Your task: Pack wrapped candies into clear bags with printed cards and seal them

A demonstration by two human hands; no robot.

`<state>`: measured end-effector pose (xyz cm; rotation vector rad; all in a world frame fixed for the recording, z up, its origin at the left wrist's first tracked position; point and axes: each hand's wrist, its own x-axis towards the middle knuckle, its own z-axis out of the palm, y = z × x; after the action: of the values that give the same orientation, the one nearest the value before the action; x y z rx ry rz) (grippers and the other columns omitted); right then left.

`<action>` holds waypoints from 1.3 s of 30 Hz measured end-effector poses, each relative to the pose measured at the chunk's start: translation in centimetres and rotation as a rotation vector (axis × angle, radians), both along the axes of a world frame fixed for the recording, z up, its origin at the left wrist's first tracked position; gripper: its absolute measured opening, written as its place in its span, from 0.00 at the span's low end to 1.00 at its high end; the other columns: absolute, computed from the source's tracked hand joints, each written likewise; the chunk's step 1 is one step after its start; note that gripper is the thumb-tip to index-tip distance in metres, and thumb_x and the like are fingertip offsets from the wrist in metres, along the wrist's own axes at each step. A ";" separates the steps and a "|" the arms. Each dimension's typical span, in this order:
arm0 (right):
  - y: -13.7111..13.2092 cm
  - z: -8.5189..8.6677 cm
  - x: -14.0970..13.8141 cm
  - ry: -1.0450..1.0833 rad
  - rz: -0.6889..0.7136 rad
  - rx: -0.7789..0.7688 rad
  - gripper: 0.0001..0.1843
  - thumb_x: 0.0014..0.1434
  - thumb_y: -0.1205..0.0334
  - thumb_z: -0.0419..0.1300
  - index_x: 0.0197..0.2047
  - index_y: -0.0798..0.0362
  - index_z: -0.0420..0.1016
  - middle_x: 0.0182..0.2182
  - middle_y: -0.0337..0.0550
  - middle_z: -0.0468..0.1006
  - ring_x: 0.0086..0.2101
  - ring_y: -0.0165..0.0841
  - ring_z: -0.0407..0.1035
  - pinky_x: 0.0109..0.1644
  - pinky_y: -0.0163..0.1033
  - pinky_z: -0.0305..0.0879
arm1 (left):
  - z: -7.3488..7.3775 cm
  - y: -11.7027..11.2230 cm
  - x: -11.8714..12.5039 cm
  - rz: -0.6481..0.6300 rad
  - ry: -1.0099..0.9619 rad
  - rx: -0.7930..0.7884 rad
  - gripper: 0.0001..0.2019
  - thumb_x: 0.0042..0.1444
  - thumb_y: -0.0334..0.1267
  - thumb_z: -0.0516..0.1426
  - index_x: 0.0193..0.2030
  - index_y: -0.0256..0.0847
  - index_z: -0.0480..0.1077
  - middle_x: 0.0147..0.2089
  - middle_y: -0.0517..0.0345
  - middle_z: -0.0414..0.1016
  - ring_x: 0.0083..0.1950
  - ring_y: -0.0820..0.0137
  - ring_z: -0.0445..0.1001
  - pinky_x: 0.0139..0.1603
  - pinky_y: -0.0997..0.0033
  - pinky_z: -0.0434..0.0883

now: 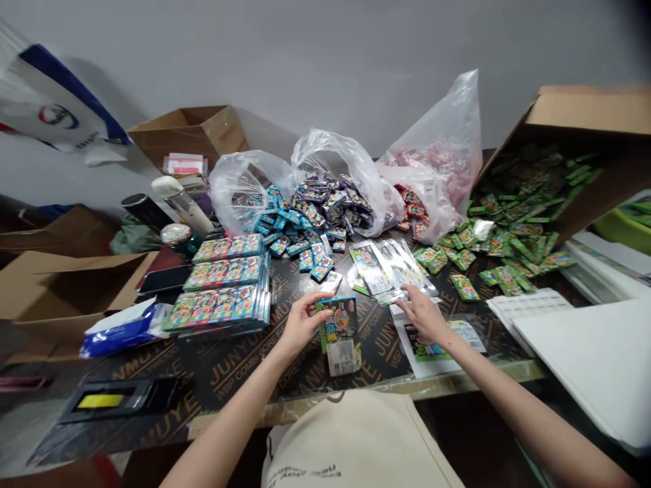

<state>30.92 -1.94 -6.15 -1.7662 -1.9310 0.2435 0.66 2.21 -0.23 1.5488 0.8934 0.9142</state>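
My left hand (301, 324) is closed on the left edge of a colourful card packet (340, 333) that lies on the dark table (228, 369) in front of me. My right hand (422, 313) reaches to the right of it, fingers stretched out flat over a fan of clear plastic sleeves and cards (391, 268). Another printed card in a sleeve (432, 342) lies under my right wrist.
Stacks of finished packets (224, 288) sit at the left. Clear bags spill blue and purple sachets (305, 220) and red sachets (414, 207). A tipped cardboard box (584, 135) pours green sachets (498, 254). Open boxes (66, 285), tissues (122, 329), bottles (180, 203), and white sheets (595, 359) surround them.
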 end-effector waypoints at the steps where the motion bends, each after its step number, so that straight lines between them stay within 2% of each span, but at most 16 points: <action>1: 0.1 0.9 -1.2 0.121 0.008 0.012 0.19 0.59 0.57 0.51 0.52 0.54 0.61 0.43 0.52 0.71 0.36 0.38 0.69 0.40 0.44 0.64 | -0.6 -0.4 -0.2 0.021 -0.004 -0.019 0.14 0.49 0.36 0.59 0.43 0.39 0.71 0.41 0.52 0.72 0.43 0.65 0.71 0.42 0.67 0.67; 3: 0.3 2.8 -4.2 0.386 0.092 0.000 0.23 0.58 0.57 0.53 0.56 0.50 0.56 0.47 0.50 0.70 0.39 0.36 0.69 0.43 0.44 0.66 | -1.3 -1.2 -0.3 0.048 0.019 -0.003 0.13 0.48 0.36 0.59 0.43 0.39 0.72 0.40 0.53 0.72 0.41 0.67 0.71 0.40 0.69 0.68; 5: 0.1 4.3 -7.1 0.585 0.203 -0.015 0.26 0.57 0.58 0.55 0.58 0.47 0.54 0.46 0.46 0.71 0.40 0.34 0.70 0.45 0.42 0.67 | -1.3 -1.8 -0.2 0.089 0.044 0.048 0.13 0.49 0.36 0.59 0.43 0.40 0.73 0.39 0.54 0.71 0.41 0.67 0.70 0.38 0.71 0.68; 7: -0.3 5.3 -9.1 0.647 0.275 0.021 0.25 0.56 0.60 0.57 0.57 0.46 0.57 0.42 0.43 0.74 0.41 0.33 0.70 0.47 0.42 0.65 | -1.0 -2.3 -0.1 0.136 0.055 0.089 0.12 0.49 0.37 0.59 0.42 0.41 0.74 0.38 0.53 0.71 0.41 0.67 0.70 0.35 0.72 0.68; 9: -0.6 5.8 -9.9 0.600 0.305 0.089 0.21 0.56 0.62 0.57 0.53 0.45 0.63 0.38 0.41 0.76 0.40 0.34 0.70 0.49 0.44 0.64 | -0.5 -2.5 0.0 0.157 0.070 0.108 0.11 0.49 0.38 0.59 0.41 0.40 0.74 0.38 0.53 0.71 0.39 0.67 0.70 0.32 0.73 0.68; 11: -0.7 6.2 -9.8 0.539 0.326 0.128 0.18 0.56 0.63 0.57 0.51 0.45 0.66 0.37 0.41 0.77 0.41 0.35 0.70 0.50 0.45 0.62 | 0.0 -2.7 0.1 0.155 0.091 0.130 0.11 0.49 0.38 0.60 0.40 0.40 0.75 0.38 0.52 0.71 0.38 0.68 0.71 0.30 0.74 0.68; 13: -0.5 6.7 -9.5 0.546 0.341 0.098 0.19 0.54 0.63 0.59 0.51 0.46 0.67 0.36 0.41 0.77 0.39 0.35 0.70 0.50 0.45 0.62 | 0.4 -2.8 0.3 0.142 0.103 0.169 0.10 0.49 0.37 0.60 0.39 0.41 0.75 0.37 0.52 0.71 0.38 0.68 0.71 0.33 0.72 0.68; 18: 0.2 7.6 -10.1 0.744 0.344 -0.067 0.19 0.54 0.61 0.59 0.50 0.48 0.67 0.29 0.39 0.75 0.31 0.31 0.70 0.39 0.39 0.68 | 1.1 -2.9 0.7 0.156 0.123 0.263 0.08 0.49 0.35 0.60 0.38 0.43 0.76 0.36 0.54 0.73 0.39 0.67 0.72 0.41 0.67 0.69; 22: 0.0 7.5 -10.9 0.804 0.295 -0.081 0.21 0.52 0.61 0.60 0.51 0.48 0.67 0.30 0.39 0.73 0.31 0.31 0.70 0.39 0.39 0.68 | 1.2 -3.1 0.6 0.165 0.127 0.281 0.07 0.49 0.35 0.60 0.37 0.42 0.76 0.36 0.53 0.73 0.39 0.67 0.72 0.40 0.68 0.69; 27: 0.0 7.4 -11.4 0.918 0.225 -0.169 0.25 0.49 0.59 0.63 0.51 0.50 0.64 0.28 0.39 0.73 0.29 0.31 0.69 0.36 0.38 0.69 | 0.9 -3.3 0.6 0.174 0.110 0.297 0.08 0.49 0.36 0.60 0.37 0.43 0.76 0.35 0.54 0.72 0.37 0.68 0.72 0.39 0.68 0.69; 30: -0.3 7.3 -11.5 0.860 0.229 -0.146 0.21 0.51 0.59 0.61 0.49 0.50 0.66 0.27 0.39 0.74 0.29 0.31 0.70 0.36 0.39 0.68 | 0.8 -3.4 0.7 0.185 0.104 0.307 0.07 0.49 0.35 0.60 0.37 0.43 0.76 0.35 0.54 0.72 0.37 0.68 0.72 0.39 0.68 0.69; 34: -0.9 7.4 -11.0 0.735 0.321 -0.083 0.17 0.56 0.61 0.57 0.50 0.48 0.67 0.32 0.41 0.77 0.35 0.34 0.71 0.44 0.41 0.66 | 0.6 -3.4 0.6 0.201 0.095 0.323 0.06 0.49 0.34 0.60 0.35 0.43 0.76 0.35 0.54 0.72 0.37 0.69 0.72 0.38 0.69 0.69; 37: -0.3 8.3 -10.5 0.709 0.336 -0.114 0.18 0.57 0.60 0.55 0.51 0.48 0.65 0.37 0.43 0.75 0.38 0.34 0.70 0.44 0.41 0.66 | 0.5 -3.3 0.5 0.206 0.102 0.327 0.06 0.49 0.34 0.60 0.35 0.43 0.76 0.34 0.54 0.73 0.36 0.69 0.72 0.38 0.68 0.70; 39: 0.8 9.3 -10.3 0.637 0.317 -0.078 0.12 0.55 0.59 0.57 0.43 0.50 0.70 0.39 0.44 0.73 0.41 0.34 0.68 0.46 0.41 0.63 | 0.5 -3.2 0.4 0.198 0.097 0.320 0.05 0.48 0.34 0.60 0.34 0.42 0.76 0.34 0.55 0.73 0.36 0.69 0.73 0.38 0.68 0.70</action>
<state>20.59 -1.13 3.15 -1.2035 -1.7137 0.8849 1.07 -1.03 0.28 1.8120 1.0201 1.1762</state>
